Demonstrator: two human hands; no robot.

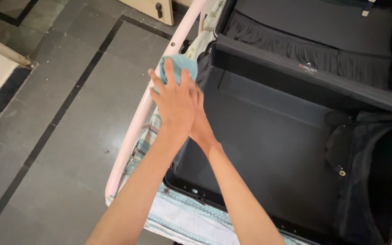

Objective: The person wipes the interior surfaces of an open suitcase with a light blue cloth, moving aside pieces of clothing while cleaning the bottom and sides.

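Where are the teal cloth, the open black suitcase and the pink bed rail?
teal cloth [180, 64], head view, its top fold.
black suitcase [268, 136], head view, bare inner floor.
pink bed rail [134, 124], head view, mid-length.

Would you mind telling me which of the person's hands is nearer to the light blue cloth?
The left hand is nearer: it lies on the light blue cloth. The right hand sits beneath it, farther from the cloth.

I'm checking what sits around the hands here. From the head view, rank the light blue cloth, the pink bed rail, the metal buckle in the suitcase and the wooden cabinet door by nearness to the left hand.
1. Light blue cloth: under the left hand's fingertips, at the suitcase's left corner.
2. Pink bed rail: just left of the hand.
3. Wooden cabinet door: top, beyond the hand.
4. Metal buckle: far right, inside the suitcase.
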